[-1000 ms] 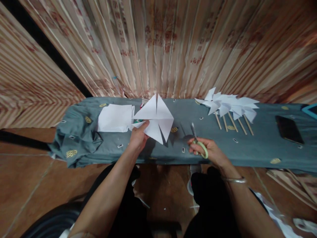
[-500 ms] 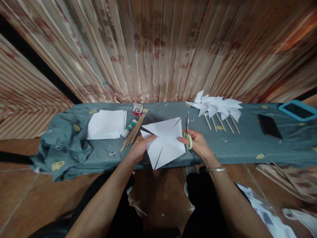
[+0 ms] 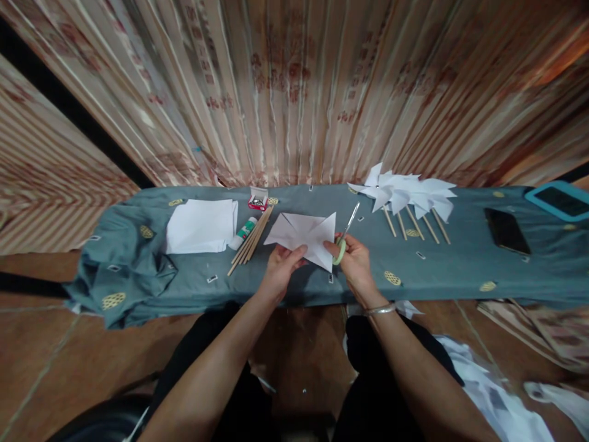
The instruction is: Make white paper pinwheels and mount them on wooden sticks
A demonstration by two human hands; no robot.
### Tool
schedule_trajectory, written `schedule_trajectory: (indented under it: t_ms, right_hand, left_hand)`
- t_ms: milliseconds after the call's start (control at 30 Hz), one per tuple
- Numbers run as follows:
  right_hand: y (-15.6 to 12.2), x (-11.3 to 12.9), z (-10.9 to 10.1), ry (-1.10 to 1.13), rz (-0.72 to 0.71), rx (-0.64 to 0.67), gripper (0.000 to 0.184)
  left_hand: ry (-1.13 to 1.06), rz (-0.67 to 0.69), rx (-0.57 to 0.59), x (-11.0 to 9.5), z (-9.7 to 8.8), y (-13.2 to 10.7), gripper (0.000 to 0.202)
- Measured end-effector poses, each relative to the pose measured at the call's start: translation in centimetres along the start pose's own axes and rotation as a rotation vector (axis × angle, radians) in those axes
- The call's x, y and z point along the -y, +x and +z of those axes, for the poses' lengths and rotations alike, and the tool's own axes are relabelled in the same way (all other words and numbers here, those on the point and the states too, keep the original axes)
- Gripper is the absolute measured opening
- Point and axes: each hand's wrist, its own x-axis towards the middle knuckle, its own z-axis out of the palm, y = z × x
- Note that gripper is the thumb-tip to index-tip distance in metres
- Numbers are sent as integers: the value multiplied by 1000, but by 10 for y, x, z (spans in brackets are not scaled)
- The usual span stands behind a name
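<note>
Pinching cut paper point(image 3: 306, 228) w/ L hand point(image 3: 281, 268) above tabletop point(image 3: 432, 273); R hand point(image 3: 354, 262) thumbs its R edge, scissors point(image 3: 352, 217) in same grip. Best: angle scissors away, light pressure, so paper doesn't crease/tear.

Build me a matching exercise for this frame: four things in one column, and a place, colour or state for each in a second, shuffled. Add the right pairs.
Things
1. scissors
2. cut sheet
3. small box
4. phone

Descriptions
A. red, with its lid up
B. pale green handles, held in the right hand
C. dark, lying to the right of the pinwheels
D. white, held in the left hand

Pairs: 1-B, 2-D, 3-A, 4-C
</note>
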Motion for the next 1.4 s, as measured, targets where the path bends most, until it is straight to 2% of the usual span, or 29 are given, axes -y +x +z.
schedule_trajectory:
  t_ms: [100, 233, 400, 567, 667, 800, 1067, 1400]
  right_hand:
    - [-2, -2, 1, -62, -25, 25, 51]
    - [-8, -3, -5, -106, -9, 69, 50]
    - [-23, 4, -21, -214, 121, 358, 53]
    - [-35, 12, -30, -311, 255, 680, 55]
    - [-36, 13, -31, -328, 262, 773, 54]
    - [-34, 10, -30, -322, 242, 791, 54]
    - [-34, 13, -25, -354, 263, 769, 58]
    - [-32, 6, -27, -353, 292, 770, 60]
  left_hand:
    - [-24, 30, -113, 6, 1, 5, 44]
    - [3, 158, -205, 6, -4, 13, 47]
    - [124, 341, -275, -10, -19, 27, 42]
    - [144, 404, -335, -27, -30, 36, 32]
    - [139, 405, -308, -30, -30, 35, 32]
    - [151, 360, -303, -26, -26, 31, 42]
    - [183, 366, -250, -19, -17, 26, 60]
    - [261, 397, -221, -17, -17, 23, 52]
